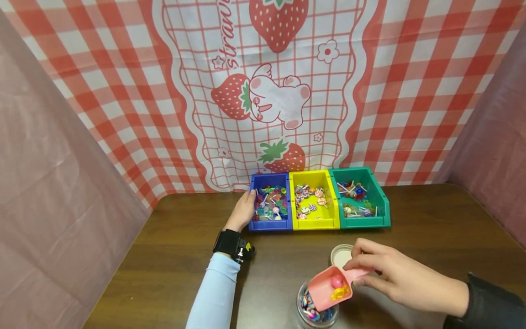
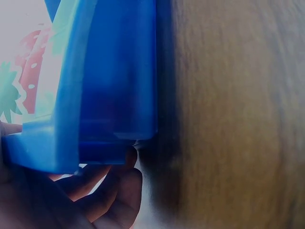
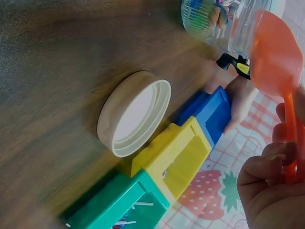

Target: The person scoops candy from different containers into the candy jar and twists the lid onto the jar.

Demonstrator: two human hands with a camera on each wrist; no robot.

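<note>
My right hand (image 1: 396,274) grips the handle of a pink scoop (image 1: 322,287), which is tilted over the mouth of a glass jar (image 1: 302,315). A pink candy (image 1: 337,281) and a yellow piece (image 1: 339,293) lie in the scoop. Colourful striped candies (image 1: 310,312) fill part of the jar. At the left end of a row of bins, my left hand (image 1: 245,211) holds the side of the blue bin (image 1: 271,225). In the left wrist view its fingers (image 2: 128,193) curl around the bin's edge. Small candies and lollipops (image 1: 273,201) lie inside that bin.
A yellow bin (image 1: 316,224) and a green bin (image 1: 365,222), both with small lollipops, adjoin the blue one. Between the jar and the bins lies a round lid (image 1: 340,254), inner side up. A checked strawberry cloth (image 1: 279,91) hangs behind the wooden table (image 1: 172,256).
</note>
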